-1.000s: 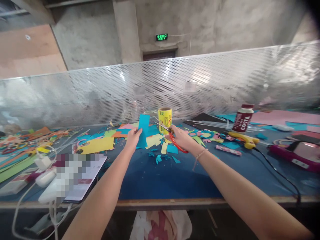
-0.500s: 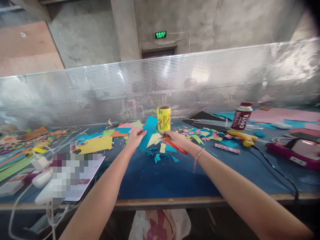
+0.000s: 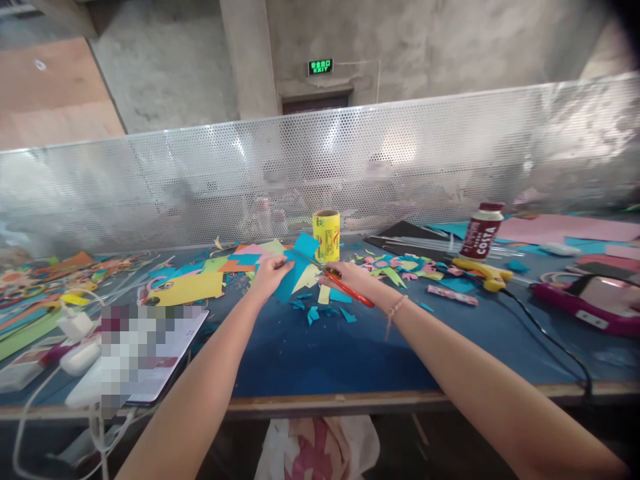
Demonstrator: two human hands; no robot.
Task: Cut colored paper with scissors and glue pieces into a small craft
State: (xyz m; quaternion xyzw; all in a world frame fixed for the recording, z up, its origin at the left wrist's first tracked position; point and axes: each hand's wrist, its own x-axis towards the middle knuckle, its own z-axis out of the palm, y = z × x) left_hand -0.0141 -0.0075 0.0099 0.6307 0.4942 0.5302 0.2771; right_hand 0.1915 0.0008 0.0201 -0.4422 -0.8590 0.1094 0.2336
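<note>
My left hand (image 3: 271, 275) pinches the left edge of a blue sheet of paper (image 3: 295, 272), which is raised a little over the table. In my right hand (image 3: 345, 275) is a pair of scissors with red handles (image 3: 354, 291); the blades point left and lie at the paper's right side. Whether the blades are apart I cannot make out. Blue paper scraps (image 3: 313, 315) lie on the table below the sheet. Just behind it stands a yellow roll of tape (image 3: 327, 235), its label facing me.
A yellow glue gun (image 3: 484, 273) with a black cord lies to the right, near a dark red bottle (image 3: 481, 231). Paper flowers (image 3: 400, 265) lie before it. At left are a yellow card (image 3: 193, 291) and a tablet (image 3: 173, 360) with white cables. A perforated metal screen (image 3: 215, 177) bounds the back.
The right edge of the blue paper has shifted slightly against the scissors. Otherwise the whole view has only moved a little; both hands keep their hold.
</note>
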